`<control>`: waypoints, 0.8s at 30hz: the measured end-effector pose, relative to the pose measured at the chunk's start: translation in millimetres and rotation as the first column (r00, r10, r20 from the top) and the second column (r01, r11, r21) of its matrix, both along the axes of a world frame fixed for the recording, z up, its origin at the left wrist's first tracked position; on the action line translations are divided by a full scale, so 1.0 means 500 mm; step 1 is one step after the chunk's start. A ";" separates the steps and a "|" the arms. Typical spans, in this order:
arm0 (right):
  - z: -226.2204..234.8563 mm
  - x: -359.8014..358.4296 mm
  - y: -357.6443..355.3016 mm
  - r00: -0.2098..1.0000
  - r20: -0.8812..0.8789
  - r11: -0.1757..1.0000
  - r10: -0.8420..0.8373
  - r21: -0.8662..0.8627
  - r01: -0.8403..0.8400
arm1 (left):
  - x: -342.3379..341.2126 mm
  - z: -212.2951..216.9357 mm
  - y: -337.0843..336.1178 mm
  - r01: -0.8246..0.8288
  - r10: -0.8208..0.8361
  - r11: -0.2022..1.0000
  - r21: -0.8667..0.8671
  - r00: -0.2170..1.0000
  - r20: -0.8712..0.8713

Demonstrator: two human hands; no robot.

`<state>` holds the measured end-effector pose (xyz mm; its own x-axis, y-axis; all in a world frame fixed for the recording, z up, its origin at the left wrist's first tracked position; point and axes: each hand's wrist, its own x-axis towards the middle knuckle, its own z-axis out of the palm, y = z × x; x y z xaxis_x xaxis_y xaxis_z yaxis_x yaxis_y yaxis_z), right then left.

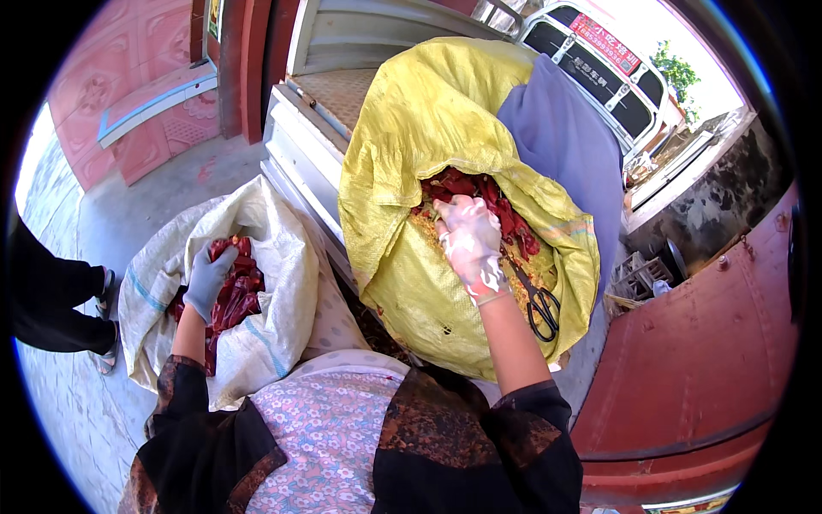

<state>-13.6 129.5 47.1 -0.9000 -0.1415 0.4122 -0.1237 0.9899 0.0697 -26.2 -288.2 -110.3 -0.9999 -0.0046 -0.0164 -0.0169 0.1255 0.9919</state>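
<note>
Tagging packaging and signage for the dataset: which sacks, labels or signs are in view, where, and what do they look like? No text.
Yellow sack: centre, woven, bulging, mouth open on red dried peppers; right hand inside.
White sack: left, woven, faint blue stripes, open on red peppers; left hand inside.
Windscreen banner: top right on a white vehicle, red strip with pale lettering.
Purple cloth: behind yellow sack, plain, unlabelled.
</note>
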 end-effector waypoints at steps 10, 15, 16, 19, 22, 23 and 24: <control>-0.113 -0.161 0.008 0.994 -0.092 0.882 -0.055 -0.471 0.006 | 0.034 -0.005 0.054 -0.310 0.039 0.684 -0.660 0.919 -0.392; -0.019 -0.104 0.012 0.999 0.005 0.999 -0.047 -0.004 0.047 | 0.037 0.101 0.129 -0.181 -0.098 0.856 -0.484 0.863 -0.495; 0.006 -0.086 0.006 0.987 0.082 0.991 -0.137 0.013 0.137 | 0.045 0.120 0.152 -0.133 -0.134 0.874 -0.467 0.858 -0.496; 0.066 -0.019 0.002 0.993 0.096 0.987 -0.071 0.150 0.056 | 0.068 0.171 0.212 -0.061 -0.217 0.891 -0.449 0.813 -0.541; 0.088 0.035 0.021 0.986 0.168 0.999 0.022 -0.053 -0.013 | 0.076 0.233 0.284 0.033 -0.318 0.897 -0.441 0.741 -0.592; 0.097 0.054 0.015 0.985 0.161 0.996 0.057 -0.080 -0.045 | 0.077 0.246 0.306 0.058 -0.352 0.892 -0.449 0.713 -0.607; 0.100 0.068 0.011 0.984 0.153 0.991 0.093 -0.106 -0.077 | 0.078 0.253 0.330 0.104 -0.376 0.892 -0.439 0.710 -0.596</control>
<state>20.4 135.2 97.3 -0.9411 -0.1856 0.2826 -0.2092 0.9763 -0.0552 12.7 -123.2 16.2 -0.7215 0.3675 0.5868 0.6922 0.3658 0.6221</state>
